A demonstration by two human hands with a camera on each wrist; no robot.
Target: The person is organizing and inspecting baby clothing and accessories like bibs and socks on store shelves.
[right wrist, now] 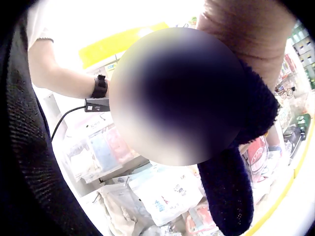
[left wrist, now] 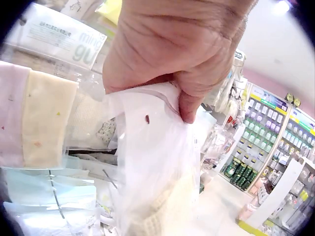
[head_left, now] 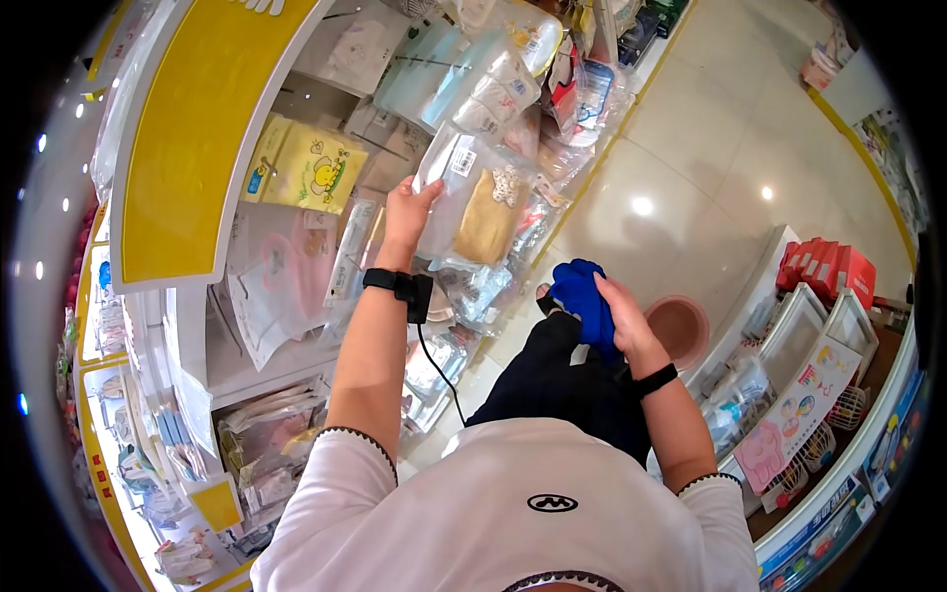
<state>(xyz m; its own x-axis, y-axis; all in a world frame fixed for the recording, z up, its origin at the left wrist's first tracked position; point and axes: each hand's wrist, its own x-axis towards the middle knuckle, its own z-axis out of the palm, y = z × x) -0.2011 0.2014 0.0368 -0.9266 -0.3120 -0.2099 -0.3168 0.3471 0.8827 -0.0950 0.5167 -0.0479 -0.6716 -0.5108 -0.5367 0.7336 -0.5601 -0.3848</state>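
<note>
My left hand (head_left: 406,215) pinches the upper edge of a clear plastic bag (head_left: 444,219) that holds a folded tan cloth (head_left: 480,235) with a speckled patch. In the left wrist view, thumb and fingers grip the bag's top beside a small hang hole, and the pale textured cloth shows lower down. Low in front of the body, my right hand (head_left: 627,324) holds a bunched, fuzzy blue cloth item (head_left: 584,301). A long rounded end of it hangs down in the right wrist view, where a blurred disc hides most of the grip.
Shelves on the left carry hooks with bagged goods, among them a yellow elephant-print pack (head_left: 314,170). A curved yellow panel (head_left: 197,138) juts out above. On the right, a pink round bin (head_left: 681,331) stands beside a display rack with red boxes (head_left: 829,266). Tiled floor (head_left: 681,138) runs between.
</note>
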